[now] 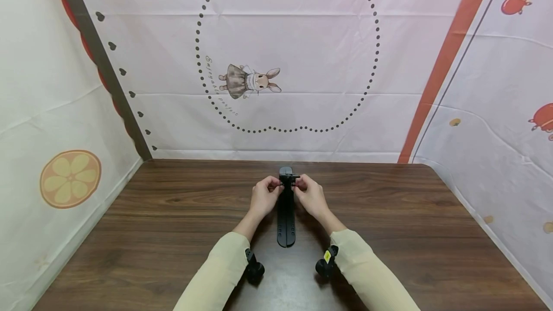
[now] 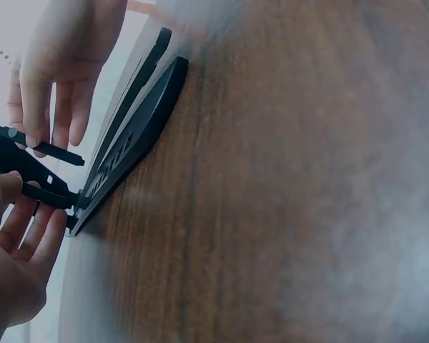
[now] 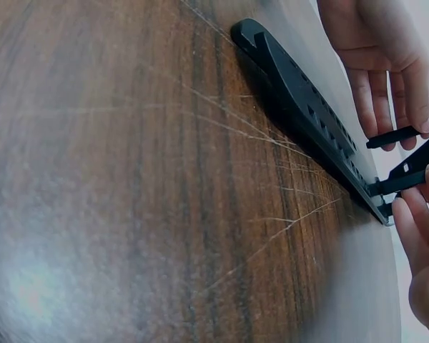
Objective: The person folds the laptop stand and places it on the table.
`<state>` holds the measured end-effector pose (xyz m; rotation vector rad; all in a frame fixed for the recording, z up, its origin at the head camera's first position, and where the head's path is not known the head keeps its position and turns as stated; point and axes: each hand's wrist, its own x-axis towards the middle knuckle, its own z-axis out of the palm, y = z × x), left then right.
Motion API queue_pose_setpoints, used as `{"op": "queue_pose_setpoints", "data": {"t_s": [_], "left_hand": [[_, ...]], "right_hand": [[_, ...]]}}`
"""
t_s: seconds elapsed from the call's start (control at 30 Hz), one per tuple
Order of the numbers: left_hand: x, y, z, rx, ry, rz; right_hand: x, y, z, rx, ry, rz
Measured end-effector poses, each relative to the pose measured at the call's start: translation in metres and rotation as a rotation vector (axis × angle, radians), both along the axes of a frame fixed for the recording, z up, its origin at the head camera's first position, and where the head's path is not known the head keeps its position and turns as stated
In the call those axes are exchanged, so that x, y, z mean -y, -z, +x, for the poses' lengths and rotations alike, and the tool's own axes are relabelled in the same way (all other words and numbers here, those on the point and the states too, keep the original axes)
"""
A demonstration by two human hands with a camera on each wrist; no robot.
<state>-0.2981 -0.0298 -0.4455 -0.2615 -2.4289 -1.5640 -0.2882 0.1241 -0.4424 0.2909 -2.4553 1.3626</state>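
Note:
A black folding stand (image 1: 286, 224) lies lengthwise on the table, its two long slats side by side and their rounded ends toward me. Raised parts stand at its far end. On the left side, my left hand (image 1: 264, 197) pinches a short black arm (image 2: 46, 196) of the stand between thumb and fingers. Opposite it, my right hand (image 1: 312, 199) pinches the matching arm (image 2: 61, 153). A slotted black plate (image 2: 28, 166) shows between the two arms in the left wrist view. In the right wrist view, the slats (image 3: 307, 114) run along the wood below both hands.
The brown wooden table (image 1: 173, 205) ends at a printed white cloth (image 1: 302, 61) behind and at both sides. Black wrist cameras (image 1: 254, 269) hang at the cuffs of the pale sleeves (image 1: 216, 272).

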Motion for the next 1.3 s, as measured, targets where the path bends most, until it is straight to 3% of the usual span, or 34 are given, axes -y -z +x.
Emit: {"op": "queue_pose_setpoints", "data": {"t_s": [0.73, 1.3], "left_hand": [[0.0004, -0.0014, -0.0028, -0.033, -0.011, -0.031], [0.0022, -0.0002, -0.0088, -0.042, -0.008, -0.051]], "right_hand": [[0.0001, -0.0006, -0.0034, -0.034, 0.003, 0.001], [-0.0046, -0.0015, -0.0067, -0.067, 0.027, 0.089]]}}
